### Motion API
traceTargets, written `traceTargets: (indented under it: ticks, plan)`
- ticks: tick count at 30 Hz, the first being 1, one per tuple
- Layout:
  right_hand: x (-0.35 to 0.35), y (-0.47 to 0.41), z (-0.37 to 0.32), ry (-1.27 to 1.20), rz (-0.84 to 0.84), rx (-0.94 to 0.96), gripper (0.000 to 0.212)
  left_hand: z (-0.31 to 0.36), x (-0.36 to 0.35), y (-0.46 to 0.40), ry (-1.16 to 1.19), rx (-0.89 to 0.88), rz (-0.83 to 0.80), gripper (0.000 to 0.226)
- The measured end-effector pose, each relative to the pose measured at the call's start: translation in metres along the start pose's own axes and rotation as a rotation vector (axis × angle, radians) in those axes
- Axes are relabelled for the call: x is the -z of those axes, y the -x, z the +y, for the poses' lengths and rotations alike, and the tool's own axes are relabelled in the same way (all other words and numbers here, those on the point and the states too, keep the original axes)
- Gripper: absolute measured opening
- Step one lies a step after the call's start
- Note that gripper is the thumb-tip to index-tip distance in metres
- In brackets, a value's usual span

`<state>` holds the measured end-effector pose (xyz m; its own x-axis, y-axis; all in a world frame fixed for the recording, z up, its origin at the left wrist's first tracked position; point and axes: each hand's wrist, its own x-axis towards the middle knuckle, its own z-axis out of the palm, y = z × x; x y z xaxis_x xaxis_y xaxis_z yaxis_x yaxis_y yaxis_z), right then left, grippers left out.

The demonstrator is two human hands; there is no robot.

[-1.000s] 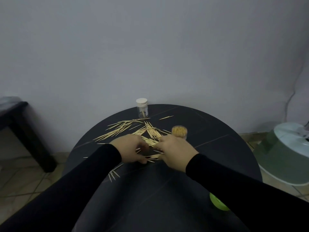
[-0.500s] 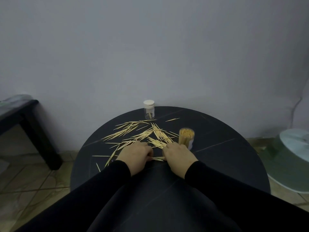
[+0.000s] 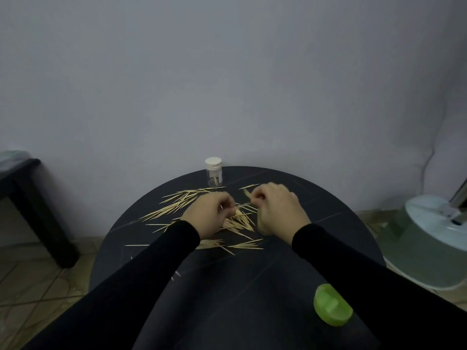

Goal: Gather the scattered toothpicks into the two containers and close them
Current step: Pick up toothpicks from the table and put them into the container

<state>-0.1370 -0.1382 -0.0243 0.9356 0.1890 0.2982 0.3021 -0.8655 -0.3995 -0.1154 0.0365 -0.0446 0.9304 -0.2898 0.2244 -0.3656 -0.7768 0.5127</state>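
Both hands hover over the scattered toothpicks (image 3: 182, 202) on the round black table (image 3: 341, 223), fingers curled. On the left of the pile, the left hand (image 3: 208, 214) pinches a few toothpicks at its fingertips. Just right of it, the right hand (image 3: 279, 210) grips a small bundle of toothpicks (image 3: 249, 197) that sticks out toward the left hand. Beyond the pile, at the table's far edge, a clear container (image 3: 214, 174) stands upright with a white lid (image 3: 213, 161) on it and a few picks inside. Under the right hand, touching the pile's right side, the second container (image 3: 262, 227) is mostly hidden. Its green lid (image 3: 332, 308) lies well nearer than the pile, beside the right sleeve (image 3: 379, 281).
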Motion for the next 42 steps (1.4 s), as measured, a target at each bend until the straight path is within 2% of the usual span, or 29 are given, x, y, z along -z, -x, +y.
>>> traceTargets:
  ticks: [5, 9, 11, 14, 18, 21, 25, 29, 31, 33, 37, 40, 42]
  plan:
    - [-0.004, -0.015, 0.034, -0.426, 0.093, -0.190, 0.017, 0.036, -0.014, -0.014, 0.495, 0.083, 0.246, 0.020]
    - [-0.006, -0.022, 0.049, -0.620, 0.129, -0.210, 0.026, 0.057, -0.027, -0.026, 0.776, 0.141, 0.333, 0.016]
    - [-0.009, -0.024, 0.055, -0.675, 0.125, -0.212, 0.024, 0.061, -0.037, -0.031, 0.837, 0.167, 0.329, 0.015]
    - [-0.016, -0.024, 0.060, -0.731, 0.074, -0.223, 0.018, 0.058, -0.054, -0.033, 0.750, 0.149, 0.306, 0.022]
    - [-0.018, -0.020, 0.068, -0.706, -0.019, -0.204, 0.014, 0.045, -0.064, -0.033, 0.495, -0.007, 0.304, 0.051]
    - [-0.013, -0.018, 0.077, -0.678, -0.064, -0.199, 0.007, 0.037, -0.063, -0.033, 0.311, -0.091, 0.302, 0.041]
    - [-0.009, -0.015, 0.083, -0.645, -0.117, -0.166, 0.011, 0.034, -0.058, -0.029, 0.121, -0.187, 0.340, 0.023]
    - [-0.003, -0.014, 0.088, -0.554, -0.150, -0.091, 0.036, 0.034, -0.054, -0.029, 0.146, -0.167, 0.369, 0.014]
    - [-0.002, -0.014, 0.089, -0.476, -0.204, -0.082, 0.052, 0.033, -0.052, -0.028, 0.204, -0.128, 0.312, 0.014]
    - [-0.005, -0.013, 0.088, -0.409, -0.226, -0.090, 0.058, 0.032, -0.050, -0.027, 0.226, -0.125, 0.239, 0.016]
    - [-0.008, -0.014, 0.086, -0.336, -0.194, -0.112, 0.056, 0.033, -0.045, -0.023, 0.144, -0.191, 0.204, 0.017]
    - [-0.009, -0.013, 0.087, -0.327, -0.193, -0.099, 0.055, 0.037, -0.046, -0.020, 0.028, -0.226, 0.253, 0.016]
    - [-0.009, -0.012, 0.086, -0.335, -0.185, -0.103, 0.056, 0.041, -0.049, -0.019, 0.018, -0.215, 0.282, 0.025]
